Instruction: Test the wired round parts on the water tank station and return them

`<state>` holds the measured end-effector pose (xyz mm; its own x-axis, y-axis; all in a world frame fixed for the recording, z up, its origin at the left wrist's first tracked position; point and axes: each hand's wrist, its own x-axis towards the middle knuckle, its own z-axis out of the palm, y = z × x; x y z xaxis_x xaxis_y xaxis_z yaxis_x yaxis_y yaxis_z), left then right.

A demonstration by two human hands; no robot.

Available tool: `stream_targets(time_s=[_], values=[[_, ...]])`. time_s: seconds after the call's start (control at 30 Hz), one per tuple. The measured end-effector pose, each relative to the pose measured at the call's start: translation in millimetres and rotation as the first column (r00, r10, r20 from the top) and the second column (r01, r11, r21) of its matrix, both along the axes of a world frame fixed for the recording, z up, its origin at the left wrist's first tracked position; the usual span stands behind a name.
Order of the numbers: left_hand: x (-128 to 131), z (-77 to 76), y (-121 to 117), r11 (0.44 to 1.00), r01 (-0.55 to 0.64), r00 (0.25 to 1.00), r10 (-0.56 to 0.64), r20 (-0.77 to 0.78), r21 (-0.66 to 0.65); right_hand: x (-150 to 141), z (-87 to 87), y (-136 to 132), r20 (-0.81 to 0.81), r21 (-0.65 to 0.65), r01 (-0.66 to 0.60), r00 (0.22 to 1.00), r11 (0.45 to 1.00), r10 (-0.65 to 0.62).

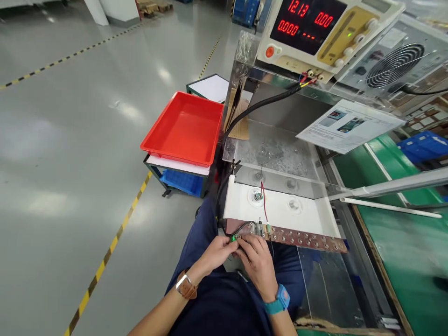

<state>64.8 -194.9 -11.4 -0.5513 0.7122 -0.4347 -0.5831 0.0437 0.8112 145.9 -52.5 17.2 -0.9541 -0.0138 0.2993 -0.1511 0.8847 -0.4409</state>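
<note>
Both hands meet over the lap at the near end of a long brown terminal strip (297, 237). The left hand (217, 252) and right hand (257, 261) pinch a small green component (234, 238) between fingertips. A white plastic fixture tray (308, 215) lies just beyond, with a red open tray (185, 128) on a cart farther left.

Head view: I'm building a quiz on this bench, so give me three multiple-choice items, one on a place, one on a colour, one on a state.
1. Where is the red tray?
A. on a cart left of the bench
B. on the green belt
C. on the person's lap

2. What colour is the band on the right hand?
A. brown
B. blue
C. white

3. What state is the meter in?
A. dark
B. lit with red digits
C. covered

Answers: 1 A, it tops the cart beside the bench; 2 B, the blue band shows; 3 B, its digits glow.
</note>
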Motion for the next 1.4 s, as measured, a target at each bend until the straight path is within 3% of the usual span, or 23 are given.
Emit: stream_targets(time_s=[0.43, 0.77, 1.0, 1.4], values=[[-6.9, -4.0, -3.9, 0.994, 0.072, 0.992, -0.080, -0.102, -0.080, -11.4, 12.5, 6.3, 0.114, -0.250, 0.052, 0.993, 0.967, -0.024], [-6.0, -0.8, -2.1, 0.994, 0.051, 0.992, -0.061, -0.107, -0.095, -12.8, 16.0, 0.9, 0.137, -0.245, 0.110, 0.988, 0.963, -0.078], [-7.7, 6.6, -0.3, 0.996, 0.042, 0.999, -0.045, -0.030, -0.077, -12.8, 14.7, -0.5, 0.147, -0.250, 0.134, 0.984, 0.959, -0.099], [-1.7, -1.1, 1.5, 0.983, 0.016, 0.989, -0.041, -0.139, -0.182, -13.5, 9.4, -3.4, 0.111, -0.261, 0.209, 0.976, 0.942, -0.186]])
